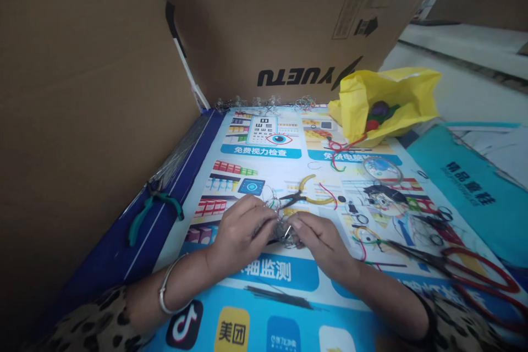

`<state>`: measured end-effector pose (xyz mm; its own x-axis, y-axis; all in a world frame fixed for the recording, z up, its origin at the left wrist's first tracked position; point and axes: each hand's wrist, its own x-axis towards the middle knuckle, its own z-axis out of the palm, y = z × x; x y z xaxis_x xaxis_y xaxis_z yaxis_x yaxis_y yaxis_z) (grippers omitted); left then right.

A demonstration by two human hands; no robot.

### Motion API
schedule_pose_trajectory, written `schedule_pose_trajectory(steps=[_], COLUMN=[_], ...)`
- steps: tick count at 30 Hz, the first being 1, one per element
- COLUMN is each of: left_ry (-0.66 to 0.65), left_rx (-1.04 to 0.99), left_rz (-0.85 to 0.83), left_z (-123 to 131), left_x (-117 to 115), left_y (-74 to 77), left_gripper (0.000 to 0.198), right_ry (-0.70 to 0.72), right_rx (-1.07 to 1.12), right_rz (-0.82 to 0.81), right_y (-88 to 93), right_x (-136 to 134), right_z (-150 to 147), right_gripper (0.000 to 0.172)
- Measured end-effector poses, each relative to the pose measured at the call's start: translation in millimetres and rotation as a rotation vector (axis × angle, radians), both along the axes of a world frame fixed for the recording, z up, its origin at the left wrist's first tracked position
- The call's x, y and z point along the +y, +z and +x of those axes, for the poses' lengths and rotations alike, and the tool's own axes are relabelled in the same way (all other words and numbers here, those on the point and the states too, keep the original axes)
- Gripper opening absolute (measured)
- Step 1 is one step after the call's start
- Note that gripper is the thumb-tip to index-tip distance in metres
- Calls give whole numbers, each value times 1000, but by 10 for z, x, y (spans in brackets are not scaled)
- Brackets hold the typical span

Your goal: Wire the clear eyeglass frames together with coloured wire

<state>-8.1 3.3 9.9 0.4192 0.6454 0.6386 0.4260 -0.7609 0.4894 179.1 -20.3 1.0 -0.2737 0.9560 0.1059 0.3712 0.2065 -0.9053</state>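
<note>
A small tangle of thin silvery wire (284, 232) is held between my two hands near the middle of the printed sheet. My left hand (245, 225) pinches its left side, thumb and fingers together. From the other side, my right hand (319, 239) grips it with the thumb on top. The fingers hide part of the wire piece. Just beyond the hands lie pliers with yellow handles (308, 196), their jaws pointing towards the wire. A bundle of short dark wires (280, 297) rests on the sheet nearer to me, below the hands.
Teal-handled pliers (142, 217) lie at left. Red-handled scissors (457, 267) lie at right, near coloured wire loops (365, 236) and a clear round reel (383, 169). A yellow bag (350, 107) stands at back right. Several wire pieces (268, 103) line the cardboard wall (264, 22).
</note>
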Motion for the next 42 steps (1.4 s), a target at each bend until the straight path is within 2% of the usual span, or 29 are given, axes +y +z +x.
schedule_pose_trajectory(steps=[7, 14, 31, 42], left_ry=[-22, -68, -125, -148], left_rx=[43, 87, 69, 64], left_rz=[-158, -252, -248, -205], left_z=[6, 29, -21, -41], left_x=[78, 174, 209, 200], left_y=[147, 248, 189, 161], left_gripper=[10, 13, 12, 12], right_ry=[-13, -14, -9, -22], right_rx=[215, 335, 421, 369], right_rz=[-180, -242, -270, -239], right_y=[-51, -45, -40, -66], right_x=[65, 64, 57, 66], right_z=[13, 25, 22, 17], right_gripper=[34, 30, 25, 25])
